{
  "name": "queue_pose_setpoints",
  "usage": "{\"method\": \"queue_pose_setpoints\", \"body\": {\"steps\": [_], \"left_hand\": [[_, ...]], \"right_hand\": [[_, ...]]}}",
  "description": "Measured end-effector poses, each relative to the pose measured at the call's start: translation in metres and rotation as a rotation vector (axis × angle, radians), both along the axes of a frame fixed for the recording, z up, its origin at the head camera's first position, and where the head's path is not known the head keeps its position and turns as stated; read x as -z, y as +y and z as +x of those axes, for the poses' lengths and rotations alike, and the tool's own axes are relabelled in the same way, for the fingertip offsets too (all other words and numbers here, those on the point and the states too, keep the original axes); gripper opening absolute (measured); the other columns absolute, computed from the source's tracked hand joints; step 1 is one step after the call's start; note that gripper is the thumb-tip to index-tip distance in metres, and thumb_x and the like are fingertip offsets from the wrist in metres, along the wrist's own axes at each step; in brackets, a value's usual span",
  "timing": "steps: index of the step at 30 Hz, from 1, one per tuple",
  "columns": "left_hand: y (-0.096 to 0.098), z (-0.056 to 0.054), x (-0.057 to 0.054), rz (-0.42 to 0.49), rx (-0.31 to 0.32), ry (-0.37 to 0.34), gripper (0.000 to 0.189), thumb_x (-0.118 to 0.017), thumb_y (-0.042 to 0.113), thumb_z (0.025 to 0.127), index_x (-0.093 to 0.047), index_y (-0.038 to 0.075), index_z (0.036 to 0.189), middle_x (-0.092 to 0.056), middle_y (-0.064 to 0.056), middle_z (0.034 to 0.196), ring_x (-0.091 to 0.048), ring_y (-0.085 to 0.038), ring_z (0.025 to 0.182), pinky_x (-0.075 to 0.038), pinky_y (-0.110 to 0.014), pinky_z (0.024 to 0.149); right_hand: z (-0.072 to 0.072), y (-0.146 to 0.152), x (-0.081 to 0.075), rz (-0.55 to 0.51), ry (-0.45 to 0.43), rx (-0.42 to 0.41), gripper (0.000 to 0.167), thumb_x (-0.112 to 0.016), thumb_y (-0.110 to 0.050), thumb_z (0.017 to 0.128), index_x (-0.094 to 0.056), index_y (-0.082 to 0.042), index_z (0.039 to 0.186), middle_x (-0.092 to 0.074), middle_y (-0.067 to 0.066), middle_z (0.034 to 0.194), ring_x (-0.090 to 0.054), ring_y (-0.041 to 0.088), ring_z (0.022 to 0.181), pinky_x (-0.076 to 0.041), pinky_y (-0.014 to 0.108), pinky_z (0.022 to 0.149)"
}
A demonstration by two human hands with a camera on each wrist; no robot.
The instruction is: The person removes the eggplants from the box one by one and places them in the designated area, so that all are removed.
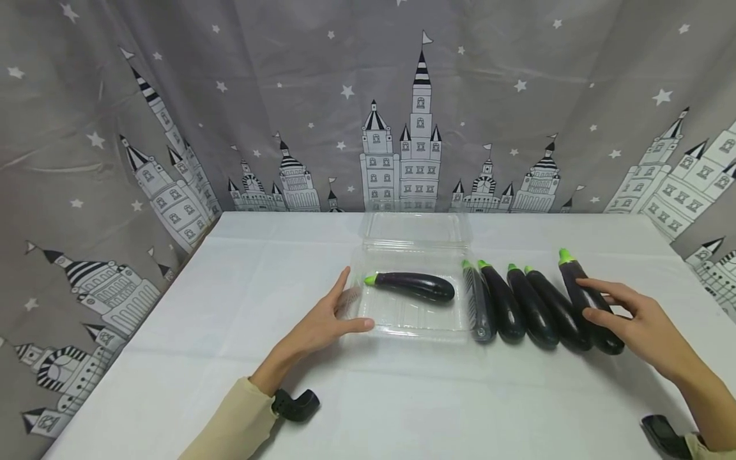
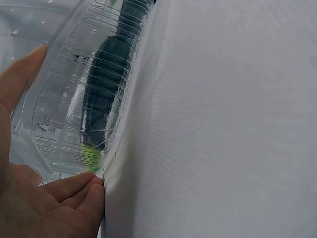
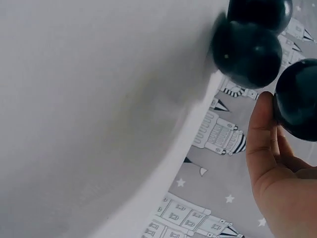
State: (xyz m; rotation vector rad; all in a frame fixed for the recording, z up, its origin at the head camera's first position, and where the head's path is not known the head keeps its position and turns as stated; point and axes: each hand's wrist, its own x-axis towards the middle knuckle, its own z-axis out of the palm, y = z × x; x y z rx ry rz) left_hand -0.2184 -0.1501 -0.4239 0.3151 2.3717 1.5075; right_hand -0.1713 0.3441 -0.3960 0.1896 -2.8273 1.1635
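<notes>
At the right, my right hand (image 1: 644,319) holds a dark purple eggplant (image 1: 581,297) with a bright green stem end, thumb on one side and fingers on the other. In the right wrist view the held eggplant (image 3: 299,101) hangs apart from its neighbours, off the tablecloth. My left hand (image 1: 319,326) lies along the left end of a clear plastic clamshell box (image 1: 414,329), fingers spread and thumb by the front left corner. One eggplant (image 1: 414,285) lies crosswise inside the box, stem to the left, showing through the ribbed wall in the left wrist view.
Several more eggplants (image 1: 531,310) lie side by side right of the box, stems pointing away, the nearest seen through the box's side wall. The box's lid (image 1: 416,229) stands open at the back. A white cloth (image 1: 402,396) covers the table, before a grey castle-print curtain (image 1: 322,83).
</notes>
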Motion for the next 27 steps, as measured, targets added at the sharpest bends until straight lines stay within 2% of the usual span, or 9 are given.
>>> {"method": "queue_pose_setpoints", "body": {"steps": [1, 3, 4, 6, 11, 14, 20, 25, 27], "left_hand": [[0.000, 0.000, 0.000, 0.001, 0.000, 0.000, 0.117, -0.082, 0.044, 0.079, 0.001, 0.026, 0.160, -0.024, -0.017, 0.159, -0.021, -0.027, 0.147, -0.021, -0.046, 0.116], [0.000, 0.000, 0.000, 0.001, 0.000, 0.000, 0.117, -0.082, 0.044, 0.079, 0.001, 0.027, 0.160, -0.023, -0.017, 0.160, -0.021, -0.027, 0.147, -0.021, -0.046, 0.116], [0.000, 0.000, 0.000, 0.002, 0.000, 0.000, 0.117, -0.082, 0.043, 0.079, 0.001, 0.026, 0.160, -0.023, -0.017, 0.160, -0.021, -0.027, 0.147, -0.021, -0.046, 0.116], [0.000, 0.000, -0.001, 0.003, 0.000, -0.003, 0.117, -0.082, 0.043, 0.079, 0.001, 0.026, 0.160, -0.023, -0.017, 0.160, -0.021, -0.028, 0.147, -0.021, -0.046, 0.116], [0.000, 0.000, 0.001, 0.003, -0.001, -0.015, 0.116, -0.082, 0.041, 0.080, 0.001, 0.026, 0.160, -0.021, -0.018, 0.160, -0.019, -0.029, 0.147, -0.020, -0.049, 0.116], [0.000, -0.001, 0.001, 0.005, 0.000, -0.013, 0.115, -0.081, 0.039, 0.081, 0.001, 0.026, 0.160, -0.020, -0.018, 0.160, -0.019, -0.029, 0.147, -0.020, -0.049, 0.115], [0.001, -0.001, 0.000, 0.018, 0.002, -0.005, 0.117, -0.082, 0.041, 0.080, 0.001, 0.024, 0.160, -0.021, -0.019, 0.160, -0.020, -0.028, 0.147, -0.020, -0.048, 0.116], [0.001, -0.001, 0.000, 0.020, 0.003, 0.000, 0.117, -0.082, 0.040, 0.079, 0.001, 0.024, 0.160, -0.022, -0.019, 0.160, -0.020, -0.028, 0.147, -0.020, -0.047, 0.116], [0.001, -0.001, 0.000, 0.018, 0.001, -0.001, 0.117, -0.082, 0.041, 0.079, 0.001, 0.024, 0.160, -0.022, -0.018, 0.160, -0.021, -0.028, 0.147, -0.020, -0.047, 0.116]], "right_hand": [[-0.001, 0.001, 0.001, -0.003, 0.006, 0.002, 0.051, -0.065, -0.027, 0.097, -0.051, -0.017, 0.146, -0.044, -0.017, 0.136, -0.042, 0.016, 0.116, -0.035, 0.055, 0.087], [-0.002, 0.003, 0.001, -0.015, 0.014, 0.003, 0.051, -0.065, -0.027, 0.097, -0.052, -0.016, 0.145, -0.043, -0.022, 0.134, -0.041, 0.012, 0.113, -0.033, 0.059, 0.089], [-0.003, 0.004, 0.002, -0.023, 0.013, 0.004, 0.051, -0.065, -0.027, 0.097, -0.052, -0.015, 0.145, -0.043, -0.022, 0.134, -0.041, 0.012, 0.113, -0.032, 0.061, 0.090], [-0.005, 0.005, 0.002, -0.029, 0.003, 0.009, 0.051, -0.064, -0.028, 0.098, -0.051, -0.015, 0.145, -0.044, -0.017, 0.137, -0.041, 0.021, 0.117, -0.032, 0.063, 0.090], [-0.009, 0.008, 0.003, -0.027, -0.039, 0.002, 0.054, -0.062, -0.025, 0.099, -0.047, -0.005, 0.146, -0.042, 0.023, 0.148, -0.037, 0.050, 0.122, -0.034, 0.066, 0.087], [-0.012, 0.010, 0.004, 0.008, -0.076, -0.005, 0.053, -0.061, -0.023, 0.099, -0.046, 0.002, 0.144, -0.039, 0.036, 0.143, -0.036, 0.057, 0.122, -0.036, 0.066, 0.085], [-0.017, 0.014, 0.009, 0.103, -0.118, -0.033, 0.050, -0.063, -0.019, 0.098, -0.049, 0.006, 0.139, -0.041, 0.039, 0.139, -0.043, 0.052, 0.115, -0.042, 0.047, 0.080], [-0.019, 0.015, 0.011, 0.092, -0.091, -0.058, 0.050, -0.063, -0.015, 0.097, -0.048, 0.007, 0.139, -0.046, 0.037, 0.135, -0.050, 0.049, 0.111, -0.044, 0.024, 0.072], [-0.019, 0.015, 0.012, 0.079, -0.096, -0.067, 0.052, -0.062, -0.014, 0.098, -0.045, 0.007, 0.141, -0.047, 0.038, 0.134, -0.051, 0.051, 0.112, -0.045, 0.019, 0.070]]}}
